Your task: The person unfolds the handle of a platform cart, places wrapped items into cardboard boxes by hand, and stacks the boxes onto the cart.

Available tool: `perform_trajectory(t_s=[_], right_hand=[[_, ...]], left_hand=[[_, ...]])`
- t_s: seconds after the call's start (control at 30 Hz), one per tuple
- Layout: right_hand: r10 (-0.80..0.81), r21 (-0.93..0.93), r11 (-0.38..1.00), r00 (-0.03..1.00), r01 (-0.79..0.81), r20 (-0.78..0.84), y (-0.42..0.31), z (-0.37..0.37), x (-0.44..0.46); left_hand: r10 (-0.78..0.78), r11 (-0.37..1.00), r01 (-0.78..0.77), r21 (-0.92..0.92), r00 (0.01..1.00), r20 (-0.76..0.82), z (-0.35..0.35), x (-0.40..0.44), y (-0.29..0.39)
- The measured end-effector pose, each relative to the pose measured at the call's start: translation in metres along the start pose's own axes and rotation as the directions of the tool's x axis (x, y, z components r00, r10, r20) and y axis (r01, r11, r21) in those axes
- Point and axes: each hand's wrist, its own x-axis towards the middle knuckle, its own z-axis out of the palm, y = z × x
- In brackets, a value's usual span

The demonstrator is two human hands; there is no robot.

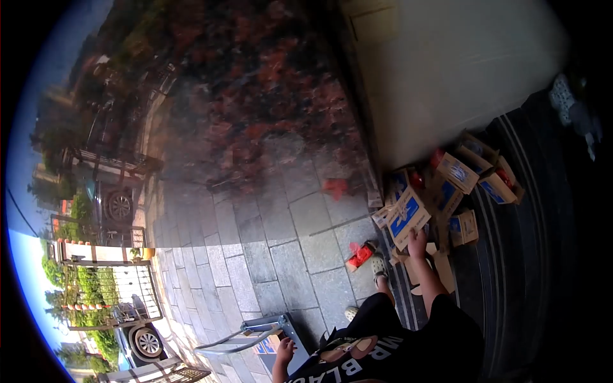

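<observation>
The brown cardboard box with a blue printed panel (403,221) is gripped by its edge in the right hand (417,243), beside similar scattered cartons (457,172) on dark striped steps (511,255), while the left hand (286,350), its grip unclear, hangs near a grey-blue metal trolley (292,332).

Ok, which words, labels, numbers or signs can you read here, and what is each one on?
"BLA": black shirt, white capitals; the rest is cut off.
"MR", second letter uncertain: same shirt.
Small lettering on the shirt's picture: too small to read.
Carton in the right hand: markings on blue panel, too blurred to read.
Other cartons: too blurred to read.
Print behind trolley handle: too small.
</observation>
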Motion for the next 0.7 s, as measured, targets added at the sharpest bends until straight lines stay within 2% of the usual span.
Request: perform_trajectory(t_s=[0.03,0.07,0.1,0.13,0.2,0.23,0.27,0.33,0.43,0.47,0.5,0.53,0.6,0.63,0.7], right_hand=[[0.188,-0.174,0.971,0.970,-0.161,0.153,-0.006,-0.009,-0.028],[0.120,-0.145,0.985,0.972,-0.091,0.203,-0.004,-0.009,-0.057],[0.002,-0.128,0.992,0.986,0.020,0.166,0.001,-0.002,-0.085],[0.079,-0.205,0.979,0.958,-0.022,0.275,-0.002,-0.003,-0.110],[0.110,-0.129,0.990,0.915,-0.064,0.387,-0.003,0.013,-0.151],[0.158,-0.067,0.987,0.881,-0.143,0.446,0.008,0.028,-0.168],[0.172,0.041,0.976,0.873,-0.213,0.457,0.057,0.060,-0.188],[0.236,-0.040,0.962,0.750,-0.270,0.618,-0.001,0.076,-0.222],[0.152,-0.096,0.986,0.524,-0.133,0.838,-0.053,0.112,-0.273],[0.120,-0.149,0.988,0.470,0.025,0.874,-0.066,0.123,-0.291],[0.093,-0.115,0.993,0.392,0.033,0.915,-0.088,0.130,-0.315],[0.078,-0.094,0.995,0.320,0.033,0.944,-0.110,0.124,-0.341],[0.133,-0.124,0.991,0.230,-0.056,0.964,-0.103,0.140,-0.387],[0.244,-0.247,0.969,0.198,-0.012,0.949,-0.120,0.138,-0.417],[0.298,-0.301,0.953,0.056,0.049,0.953,-0.126,0.145,-0.474]], left_hand=[[0.048,0.999,-0.048,0.003,0.999,-0.004,0.005,0.002,-0.008],[0.011,1.000,-0.011,0.010,1.000,0.003,0.008,0.002,-0.017],[-0.028,1.000,0.028,-0.002,1.000,-0.002,0.013,0.000,-0.023],[-0.071,0.997,0.070,-0.025,0.997,-0.011,0.020,-0.006,-0.030],[-0.059,0.993,0.054,-0.107,0.997,-0.050,0.030,-0.012,-0.055],[-0.046,0.991,0.035,-0.131,0.996,-0.082,0.036,-0.022,-0.067],[-0.047,0.987,0.028,-0.160,0.992,-0.117,0.040,-0.034,-0.076],[-0.051,0.966,0.009,-0.260,0.987,-0.155,0.044,-0.079,-0.077],[-0.094,0.899,-0.040,-0.437,0.955,-0.282,0.065,-0.116,-0.145],[-0.123,0.874,-0.048,-0.484,0.941,-0.316,0.073,-0.129,-0.169],[-0.161,0.850,-0.062,-0.524,0.915,-0.370,0.082,-0.141,-0.193],[-0.199,0.827,-0.072,-0.558,0.891,-0.409,0.098,-0.156,-0.220],[-0.263,0.785,-0.073,-0.615,0.860,-0.438,0.135,-0.169,-0.282],[-0.296,0.766,-0.073,-0.638,0.841,-0.452,0.150,-0.180,-0.307],[-0.378,0.698,-0.063,-0.713,0.814,-0.442,0.180,-0.199,-0.347]])
